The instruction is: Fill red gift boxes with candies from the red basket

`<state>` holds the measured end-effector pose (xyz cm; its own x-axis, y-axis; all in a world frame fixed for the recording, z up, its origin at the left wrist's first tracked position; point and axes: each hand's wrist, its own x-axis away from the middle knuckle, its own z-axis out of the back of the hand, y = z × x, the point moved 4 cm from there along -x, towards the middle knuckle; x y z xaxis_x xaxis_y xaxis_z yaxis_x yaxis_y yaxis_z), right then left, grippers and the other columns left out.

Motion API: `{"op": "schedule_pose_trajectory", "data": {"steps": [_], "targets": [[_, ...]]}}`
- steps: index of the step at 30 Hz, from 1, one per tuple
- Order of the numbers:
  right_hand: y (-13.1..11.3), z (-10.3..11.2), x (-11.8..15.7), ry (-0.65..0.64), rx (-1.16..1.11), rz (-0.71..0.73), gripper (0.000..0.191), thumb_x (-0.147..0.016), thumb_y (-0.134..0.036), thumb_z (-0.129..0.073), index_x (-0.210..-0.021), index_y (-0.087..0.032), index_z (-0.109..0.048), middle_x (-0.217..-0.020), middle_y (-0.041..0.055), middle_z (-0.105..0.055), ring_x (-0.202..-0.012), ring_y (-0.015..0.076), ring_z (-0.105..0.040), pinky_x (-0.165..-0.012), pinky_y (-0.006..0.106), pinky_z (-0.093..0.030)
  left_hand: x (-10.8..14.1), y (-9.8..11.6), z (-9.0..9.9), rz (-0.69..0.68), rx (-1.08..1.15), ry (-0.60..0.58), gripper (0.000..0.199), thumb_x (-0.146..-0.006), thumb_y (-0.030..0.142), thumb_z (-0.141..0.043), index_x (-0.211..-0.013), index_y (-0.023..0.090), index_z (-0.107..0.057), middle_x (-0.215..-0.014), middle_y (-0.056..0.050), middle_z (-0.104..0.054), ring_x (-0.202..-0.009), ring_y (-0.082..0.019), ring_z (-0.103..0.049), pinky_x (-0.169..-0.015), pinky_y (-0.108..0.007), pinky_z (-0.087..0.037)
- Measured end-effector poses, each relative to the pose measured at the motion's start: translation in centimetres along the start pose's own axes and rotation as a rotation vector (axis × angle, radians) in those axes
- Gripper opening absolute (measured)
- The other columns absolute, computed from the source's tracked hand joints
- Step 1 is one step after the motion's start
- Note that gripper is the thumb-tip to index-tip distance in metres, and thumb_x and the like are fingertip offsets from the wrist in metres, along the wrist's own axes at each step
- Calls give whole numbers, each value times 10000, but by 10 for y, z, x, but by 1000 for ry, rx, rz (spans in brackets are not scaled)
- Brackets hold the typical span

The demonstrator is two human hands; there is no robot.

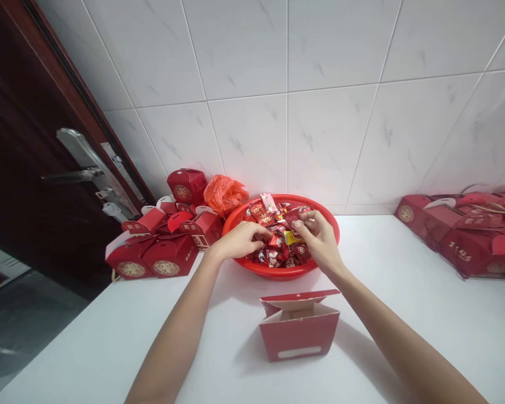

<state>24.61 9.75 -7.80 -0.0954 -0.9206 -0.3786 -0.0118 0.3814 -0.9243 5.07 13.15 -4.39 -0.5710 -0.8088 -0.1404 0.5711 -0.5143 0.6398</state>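
A red plastic basket (286, 273) full of wrapped candies (278, 255) stands against the tiled wall. My left hand (246, 238) reaches over its left side with fingers curled together among the candies; what they grip, if anything, is hidden. A small orange-red wrapped candy (275, 240) lies just beside those fingertips. Over the right side, my right hand (322, 241) is closed on a dark red candy packet (295, 215). Nearer to me, between my forearms, a red gift box (301, 336) stands upright with its top flaps open.
Several red gift boxes (168, 264) crowd the table's left side, beside a crumpled orange-red plastic bag (225, 194). More red boxes (458, 241) with rope handles sit at the right. A dark door (33, 140) with a metal handle is at the left, past the white table (88, 336).
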Motion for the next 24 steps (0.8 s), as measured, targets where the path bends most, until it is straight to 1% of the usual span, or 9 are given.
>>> {"op": "schedule_pose_trajectory", "data": {"steps": [5, 8, 10, 13, 15, 17, 19, 21, 24], "targets": [[2, 2, -1, 49, -48, -8, 336, -811, -509, -675, -918, -253, -486, -870, 22, -693, -941, 248, -723, -775, 374, -589, -6, 3, -18, 29, -177, 92, 318, -817, 322, -671, -1101, 211, -762, -1063, -93, -769, -979, -300, -698, -888, -371, -520], [3, 4, -1, 62, -35, -21, 330, -824, -503, -656, -968, -250, -499, -914, 40, -712, -955, 253, -727, -774, 380, -593, -10, 5, -31, 51, -319, 148, 259, -800, 314, -703, -1032, 209, -749, -1055, -109, -718, -1039, -328, -660, -889, -388, -503], [3, 4, -2, 66, -33, -15, 343, -817, -497, -661, -1010, -246, -530, -986, 62, -729, -992, 259, -724, -814, 395, -594, -12, 4, -33, 70, -337, 151, 185, -764, 322, -740, -916, 216, -740, -982, -93, -688, -964, -316, -660, -817, -371, -504], [3, 4, -3, 69, -37, -7, 350, -794, -496, -673, -1012, -235, -588, -1053, 80, -739, -1023, 269, -719, -871, 416, -592, -11, -1, -25, 63, -217, 119, 230, -734, 414, -770, -716, 206, -673, -789, -48, -649, -787, -272, -646, -722, -350, -489], [2, 4, -3, 60, -33, -10, 331, -794, -506, -665, -972, -232, -613, -1025, 79, -748, -1006, 274, -722, -866, 422, -595, -9, -3, -16, 43, -34, 88, 296, -753, 466, -743, -679, 198, -640, -719, -26, -645, -728, -241, -636, -698, -338, -490], [2, 3, -4, 46, -24, -12, 318, -802, -518, -653, -939, -233, -625, -999, 76, -755, -995, 277, -722, -848, 422, -599, -7, -3, -7, 33, 161, 98, 313, -749, 484, -742, -715, 186, -649, -726, -19, -669, -726, -221, -644, -703, -329, -504], [1, 3, -3, 42, -28, -15, 313, -808, -523, -649, -930, -235, -631, -1006, 72, -758, -1002, 276, -719, -835, 418, -602, -5, -4, 2, 47, 297, 161, 340, -699, 483, -787, -766, 172, -668, -768, -26, -693, -761, -217, -659, -742, -339, -523], [0, 4, -3, 39, -45, -27, 307, -807, -520, -652, -921, -236, -631, -1005, 69, -756, -1006, 274, -717, -825, 409, -603, -3, -4, 8, 71, 365, 212, 385, -650, 484, -830, -782, 158, -674, -793, -38, -706, -786, -223, -671, -780, -361, -535], [-2, 4, -3, 34, -77, -47, 309, -793, -522, -669, -900, -234, -633, -986, 64, -749, -997, 270, -711, -802, 391, -598, -2, -3, 9, 76, 414, 227, 417, -648, 492, -840, -809, 140, -686, -824, -51, -718, -802, -229, -685, -801, -374, -545]]}}
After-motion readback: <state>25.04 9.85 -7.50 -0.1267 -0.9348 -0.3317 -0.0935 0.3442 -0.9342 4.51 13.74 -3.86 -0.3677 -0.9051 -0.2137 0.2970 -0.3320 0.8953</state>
